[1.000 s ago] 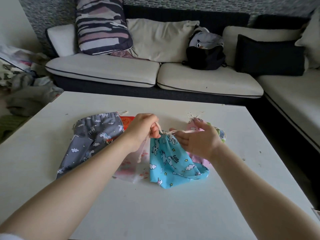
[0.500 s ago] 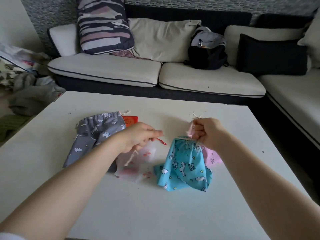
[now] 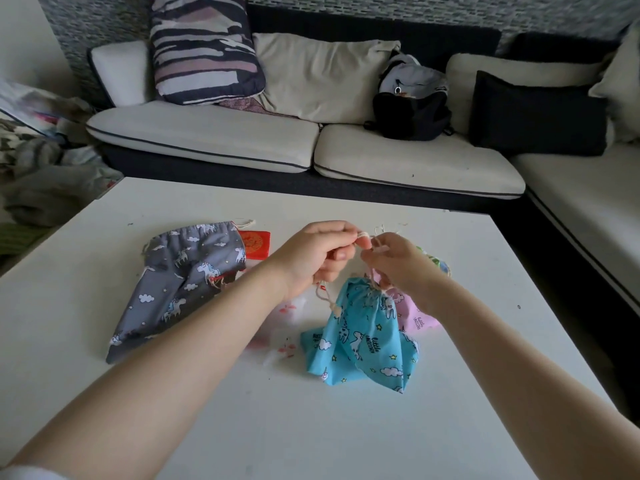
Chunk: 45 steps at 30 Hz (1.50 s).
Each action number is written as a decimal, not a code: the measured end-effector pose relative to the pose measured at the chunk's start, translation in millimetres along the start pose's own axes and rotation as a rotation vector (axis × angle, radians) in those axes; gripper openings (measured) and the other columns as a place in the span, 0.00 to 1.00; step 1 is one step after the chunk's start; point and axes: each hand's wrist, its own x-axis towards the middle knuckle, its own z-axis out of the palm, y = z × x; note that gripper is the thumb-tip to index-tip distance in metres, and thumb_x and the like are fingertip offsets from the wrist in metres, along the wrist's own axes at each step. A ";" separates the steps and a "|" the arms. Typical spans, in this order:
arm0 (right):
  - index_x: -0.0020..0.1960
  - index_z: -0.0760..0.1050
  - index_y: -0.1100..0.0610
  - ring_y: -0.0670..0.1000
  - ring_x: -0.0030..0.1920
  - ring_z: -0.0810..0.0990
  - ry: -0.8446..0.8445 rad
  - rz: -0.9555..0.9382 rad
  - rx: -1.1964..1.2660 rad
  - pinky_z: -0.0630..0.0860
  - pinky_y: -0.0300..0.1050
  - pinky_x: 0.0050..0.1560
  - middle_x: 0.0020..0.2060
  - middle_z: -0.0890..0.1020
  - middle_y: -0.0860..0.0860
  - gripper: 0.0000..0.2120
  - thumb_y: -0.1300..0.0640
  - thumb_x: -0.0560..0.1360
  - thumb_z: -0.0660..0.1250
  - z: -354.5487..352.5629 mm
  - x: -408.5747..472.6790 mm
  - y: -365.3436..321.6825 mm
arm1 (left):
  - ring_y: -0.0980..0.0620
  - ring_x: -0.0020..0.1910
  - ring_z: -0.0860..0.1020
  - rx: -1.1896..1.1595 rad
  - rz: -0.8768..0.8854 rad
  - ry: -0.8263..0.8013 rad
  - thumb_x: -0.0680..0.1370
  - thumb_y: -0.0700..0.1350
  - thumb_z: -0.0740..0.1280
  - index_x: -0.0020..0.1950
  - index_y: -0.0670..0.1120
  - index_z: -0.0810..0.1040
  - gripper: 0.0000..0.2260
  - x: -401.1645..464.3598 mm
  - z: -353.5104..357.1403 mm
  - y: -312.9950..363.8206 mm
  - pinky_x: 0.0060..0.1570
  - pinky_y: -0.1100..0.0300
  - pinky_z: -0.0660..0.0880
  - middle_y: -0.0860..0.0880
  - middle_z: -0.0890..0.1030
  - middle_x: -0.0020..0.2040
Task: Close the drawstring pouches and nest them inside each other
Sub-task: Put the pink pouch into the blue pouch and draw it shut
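A blue unicorn-print pouch [image 3: 363, 341] hangs with its mouth gathered tight, its bottom resting on the white table [image 3: 346, 427]. My left hand [image 3: 318, 258] and my right hand [image 3: 401, 268] meet just above it, each pinching the pouch's cream drawstring [image 3: 363, 235]. A grey unicorn pouch [image 3: 180, 282] lies flat to the left. A pink pouch [image 3: 415, 313] lies behind the blue one. A white pouch with red marks [image 3: 277, 341] lies partly under my left forearm. A small red pouch [image 3: 256, 244] peeks out beside the grey one.
A cream and dark sofa [image 3: 311, 147] with several cushions runs along the table's far side and right. A dark backpack [image 3: 412, 102] sits on it. Piled fabric [image 3: 38, 168] lies on the floor at the left.
Both hands have come together above the blue pouch, having been apart half a second ago. The pouch's mouth stays cinched and its body hangs a little lower and nearer.
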 end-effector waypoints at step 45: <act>0.43 0.82 0.57 0.43 0.22 0.65 0.087 -0.160 0.168 0.65 0.32 0.25 0.22 0.71 0.47 0.04 0.56 0.72 0.70 -17.8 -11.5 -15.9 | 0.54 0.25 0.68 0.416 0.306 0.541 0.81 0.44 0.55 0.46 0.52 0.77 0.12 4.2 27.2 -5.7 0.26 0.58 0.64 0.51 0.74 0.26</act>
